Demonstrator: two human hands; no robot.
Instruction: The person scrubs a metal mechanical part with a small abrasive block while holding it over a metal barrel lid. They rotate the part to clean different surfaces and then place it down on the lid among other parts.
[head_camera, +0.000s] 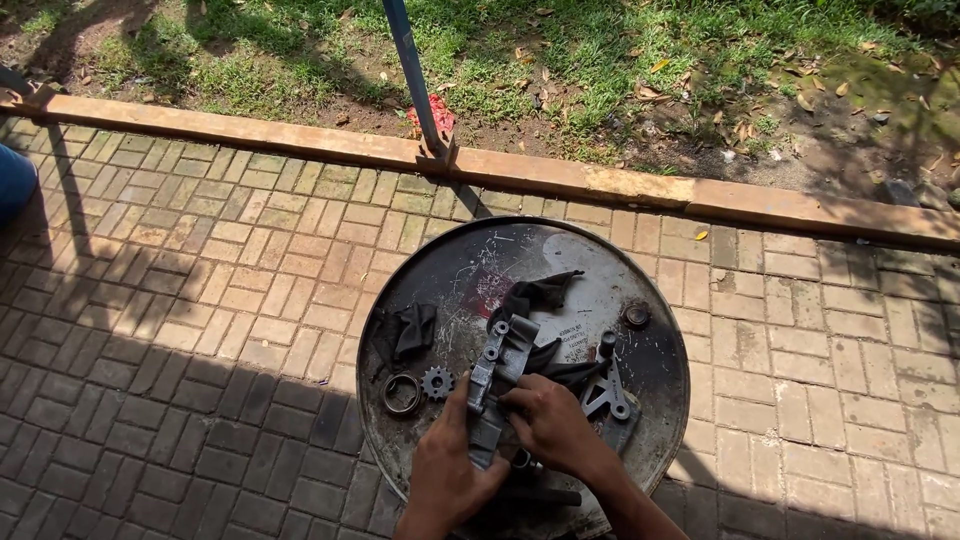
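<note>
A small sprocket (437, 382) beside a bearing ring (401, 393), brick paving (200, 300) around

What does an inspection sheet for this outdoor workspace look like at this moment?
Surface: round, scratched, dark metal drum top, partly in sun, standing on brick paving.
Job's things: grey cast metal bracket, gripped by both hands.
Clutter: small toothed sprocket; metal bearing ring; black rags; second grey bracket; round drum cap.
Hands: left hand holds the bracket's lower end; right hand grips its side.
Cables: nothing seen.
Surroundings: orange concrete kerb, blue metal pole, grass with dry leaves.
</note>
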